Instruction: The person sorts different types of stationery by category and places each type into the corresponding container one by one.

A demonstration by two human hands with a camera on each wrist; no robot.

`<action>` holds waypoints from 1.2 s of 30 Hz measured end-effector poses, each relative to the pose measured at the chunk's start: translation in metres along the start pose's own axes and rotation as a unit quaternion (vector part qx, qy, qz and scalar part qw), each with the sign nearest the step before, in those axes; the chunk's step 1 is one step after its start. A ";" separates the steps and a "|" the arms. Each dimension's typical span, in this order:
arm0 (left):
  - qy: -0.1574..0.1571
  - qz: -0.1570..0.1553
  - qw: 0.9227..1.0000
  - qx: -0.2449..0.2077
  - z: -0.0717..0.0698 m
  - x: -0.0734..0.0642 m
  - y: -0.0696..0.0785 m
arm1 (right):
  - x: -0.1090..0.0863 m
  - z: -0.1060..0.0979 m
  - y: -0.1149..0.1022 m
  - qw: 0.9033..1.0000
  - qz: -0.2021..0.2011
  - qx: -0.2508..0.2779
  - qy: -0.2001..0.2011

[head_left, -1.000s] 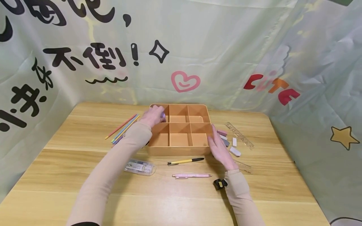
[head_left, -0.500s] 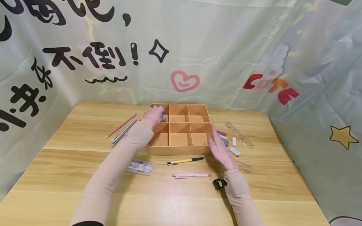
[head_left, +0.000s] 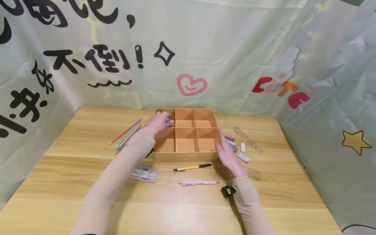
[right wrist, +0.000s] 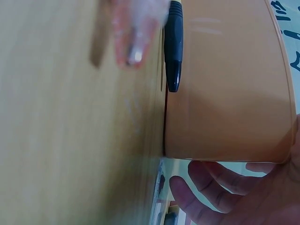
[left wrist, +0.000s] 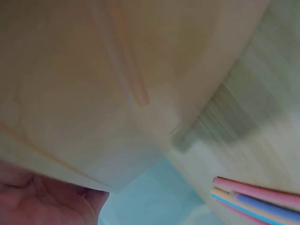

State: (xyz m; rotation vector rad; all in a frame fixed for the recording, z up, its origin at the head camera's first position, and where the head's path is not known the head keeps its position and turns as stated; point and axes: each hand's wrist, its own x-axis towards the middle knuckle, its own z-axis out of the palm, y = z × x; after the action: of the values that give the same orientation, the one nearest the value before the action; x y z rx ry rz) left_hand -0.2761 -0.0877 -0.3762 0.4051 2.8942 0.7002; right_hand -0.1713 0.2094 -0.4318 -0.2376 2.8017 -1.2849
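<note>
My left hand (head_left: 158, 122) reaches over the left wall of an orange-tan organizer box (head_left: 175, 157), into its back left compartment. A small purple object (head_left: 168, 120) shows at its fingertips; the fingers hide most of it, so I cannot tell its kind. In the left wrist view the hand (left wrist: 51, 204) is partly hidden behind the box wall (left wrist: 75, 108). My right hand (head_left: 227, 155) rests against the box's right side, its fingers extended along the outside. The right wrist view shows these fingers (right wrist: 206, 187) beside the end wall.
Colored pencils (head_left: 127, 135) lie left of the box. Erasers (head_left: 243, 157) and a clear ruler (head_left: 249, 141) lie right. In front are a clear plastic case (head_left: 146, 174), a yellow-black pen (head_left: 192, 168) and a pink pen (head_left: 199, 182). A printed curtain (head_left: 235, 65) stands behind.
My left hand and the purple object shift slightly within the back left compartment, and the left forearm moves a little. My right hand and the box stay in place.
</note>
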 end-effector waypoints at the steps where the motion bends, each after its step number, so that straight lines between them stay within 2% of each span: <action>1: 0.001 0.008 1.000 -0.012 -0.001 -0.002 -0.001 | 0.000 0.000 0.000 1.000 0.000 0.001 0.000; 7: 0.020 0.060 0.995 -0.077 -0.006 -0.017 -0.008 | 0.000 0.000 0.000 1.000 0.004 0.004 -0.001; 12: 0.047 0.083 0.986 -0.133 -0.009 -0.034 -0.014 | 0.001 0.000 0.001 1.000 0.001 0.003 0.000; 16: 0.051 0.095 0.979 -0.172 -0.012 -0.048 -0.021 | 0.000 0.001 0.001 1.000 -0.007 0.001 0.006; 22: 0.047 0.086 0.978 -0.182 -0.017 -0.074 -0.035 | 0.000 0.002 0.001 1.000 -0.010 0.003 0.008; 25: 0.035 0.082 0.977 -0.192 -0.017 -0.088 -0.044 | -0.001 0.002 0.002 1.000 -0.011 0.005 0.009; 31: 0.002 0.094 0.976 -0.194 -0.016 -0.116 -0.060 | -0.001 0.001 0.001 1.000 -0.012 0.004 0.007; 36: -0.018 0.109 0.977 -0.184 -0.014 -0.133 -0.070 | -0.001 0.000 0.001 1.000 -0.008 0.004 0.005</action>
State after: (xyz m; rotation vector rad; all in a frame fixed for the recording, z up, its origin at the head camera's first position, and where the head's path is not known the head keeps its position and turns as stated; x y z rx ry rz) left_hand -0.1677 -0.1923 -0.3870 0.6804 2.6264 1.2202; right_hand -0.1699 0.2098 -0.4326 -0.2562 2.8084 -1.3029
